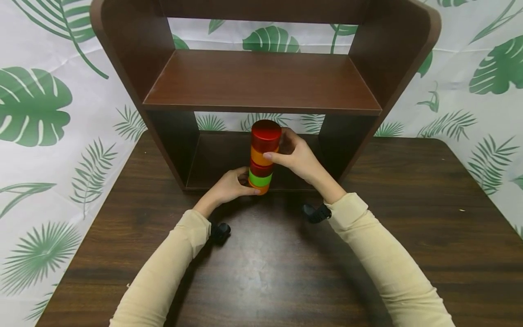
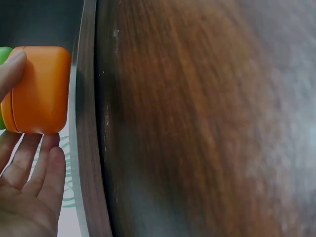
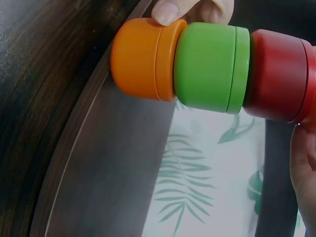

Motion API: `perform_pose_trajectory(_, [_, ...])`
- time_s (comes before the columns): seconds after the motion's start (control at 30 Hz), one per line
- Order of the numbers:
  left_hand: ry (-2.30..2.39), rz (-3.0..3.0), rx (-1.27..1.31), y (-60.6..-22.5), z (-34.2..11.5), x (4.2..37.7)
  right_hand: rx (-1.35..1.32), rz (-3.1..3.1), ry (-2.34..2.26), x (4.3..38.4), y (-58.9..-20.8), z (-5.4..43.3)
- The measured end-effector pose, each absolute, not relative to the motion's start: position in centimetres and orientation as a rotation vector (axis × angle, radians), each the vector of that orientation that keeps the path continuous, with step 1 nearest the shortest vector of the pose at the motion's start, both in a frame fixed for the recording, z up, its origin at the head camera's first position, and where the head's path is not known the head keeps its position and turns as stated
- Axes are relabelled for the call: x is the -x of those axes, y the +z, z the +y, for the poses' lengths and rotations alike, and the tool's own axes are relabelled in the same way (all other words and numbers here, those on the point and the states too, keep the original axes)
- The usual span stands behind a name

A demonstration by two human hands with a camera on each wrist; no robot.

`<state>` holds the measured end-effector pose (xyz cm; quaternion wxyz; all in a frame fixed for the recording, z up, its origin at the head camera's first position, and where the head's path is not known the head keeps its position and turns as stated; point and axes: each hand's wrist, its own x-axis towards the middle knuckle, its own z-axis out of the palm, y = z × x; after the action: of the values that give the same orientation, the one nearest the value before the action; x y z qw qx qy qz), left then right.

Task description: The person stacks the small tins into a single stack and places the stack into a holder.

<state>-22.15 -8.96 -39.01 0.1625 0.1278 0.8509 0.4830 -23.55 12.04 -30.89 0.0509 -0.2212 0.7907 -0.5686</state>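
Note:
A column of several small lidded jars stands upright between my hands at the front of the lower shelf. From the top it runs red jar (image 1: 266, 134), upper orange jar (image 1: 258, 157), second red jar (image 3: 274, 74), green jar (image 3: 207, 66), lowest orange jar (image 2: 44, 89). My left hand (image 1: 228, 185) grips the lowest jar, thumb in front and fingers behind. With its thumb on the front, my right hand (image 1: 301, 160) holds the upper orange jar; its other fingers are partly hidden behind the column. The lowest jar overlaps the shelf's front edge in the head view.
A dark brown shelf unit (image 1: 261, 81) stands on the wooden table (image 1: 261, 272), its upper board (image 1: 261, 110) reaching out just behind the column's top. Side panels (image 1: 173, 150) flank the lower compartment. Leaf-patterned cloth (image 1: 37, 190) hangs behind.

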Motion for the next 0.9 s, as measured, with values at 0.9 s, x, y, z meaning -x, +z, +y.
perform_pose_trajectory(0.9, [1.473,2.429,-0.350,-39.8,-8.0,23.5,0.629,2.347,-1.810,24.9,-31.4,12.0])
